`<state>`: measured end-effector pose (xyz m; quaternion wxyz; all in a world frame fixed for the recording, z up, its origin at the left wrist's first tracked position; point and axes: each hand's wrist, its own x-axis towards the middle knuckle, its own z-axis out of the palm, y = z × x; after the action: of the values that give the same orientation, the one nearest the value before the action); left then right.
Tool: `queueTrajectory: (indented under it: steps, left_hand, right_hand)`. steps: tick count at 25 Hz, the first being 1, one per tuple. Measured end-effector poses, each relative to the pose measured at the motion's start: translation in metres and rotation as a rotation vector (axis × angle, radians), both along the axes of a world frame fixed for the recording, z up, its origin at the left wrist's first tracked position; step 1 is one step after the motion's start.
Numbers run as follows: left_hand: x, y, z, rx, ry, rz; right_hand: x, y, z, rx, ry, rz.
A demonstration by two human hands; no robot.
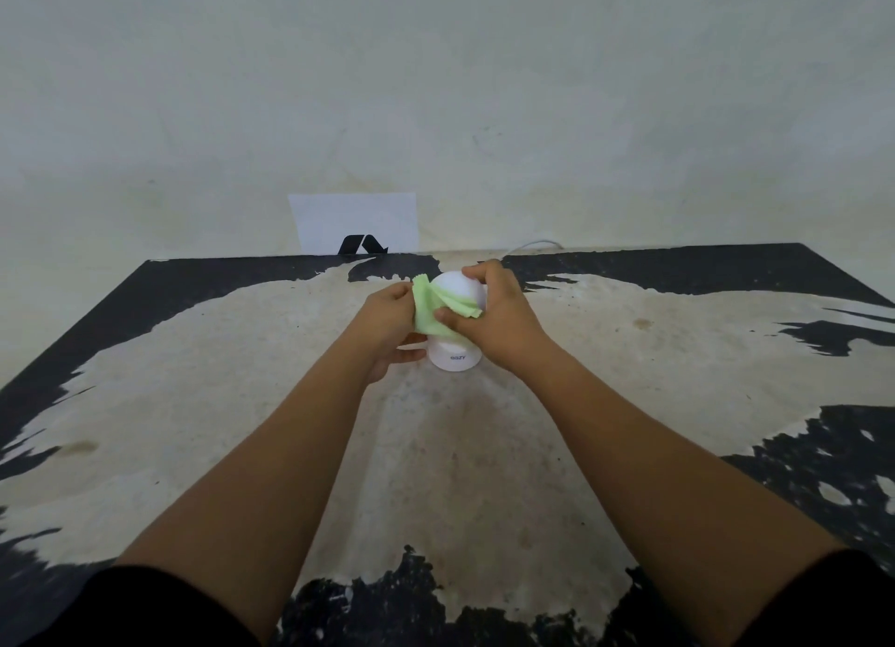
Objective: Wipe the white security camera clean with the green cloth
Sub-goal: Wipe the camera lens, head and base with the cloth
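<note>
The white security camera [455, 288] stands upright on the worn table [242, 404], a round head on a short base with grey lettering. A light green cloth [428, 310] is draped across the front of its head. My left hand [390, 327] pinches the cloth's left end and rests beside the base. My right hand [489, 317] wraps the right side of the head, its thumb pressing the cloth against the camera. The camera's lens side is hidden by cloth and fingers.
A white paper sheet [356, 222] with a black mark leans on the wall behind the table. A thin white cable [532, 245] curves from behind the camera to the table's far edge. The tabletop is black with large peeled pale patches.
</note>
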<state>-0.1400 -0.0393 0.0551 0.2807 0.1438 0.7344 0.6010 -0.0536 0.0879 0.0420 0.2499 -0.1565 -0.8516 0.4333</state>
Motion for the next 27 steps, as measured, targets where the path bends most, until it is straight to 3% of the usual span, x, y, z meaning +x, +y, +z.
queueTrajectory:
  steps: [8, 13, 20, 24, 27]
  left_hand:
    - [-0.009, -0.002, -0.001, -0.021, -0.040, -0.035]
    - [-0.008, -0.003, -0.002, -0.025, -0.042, -0.029]
    - [-0.007, -0.002, -0.001, -0.014, -0.038, -0.006]
    - [-0.006, 0.000, -0.002, -0.011, -0.029, 0.003]
    - [-0.005, -0.001, -0.002, -0.002, -0.038, 0.013]
  right_hand:
    - [0.013, 0.020, -0.005, 0.086, -0.094, 0.102]
    - [0.013, 0.023, 0.004, -0.249, -0.046, 0.162]
    - [0.006, 0.014, 0.003, 0.024, -0.097, 0.083]
    - [0.008, 0.018, 0.008, -0.088, -0.109, 0.107]
    - [-0.001, 0.005, 0.011, -0.037, -0.083, 0.021]
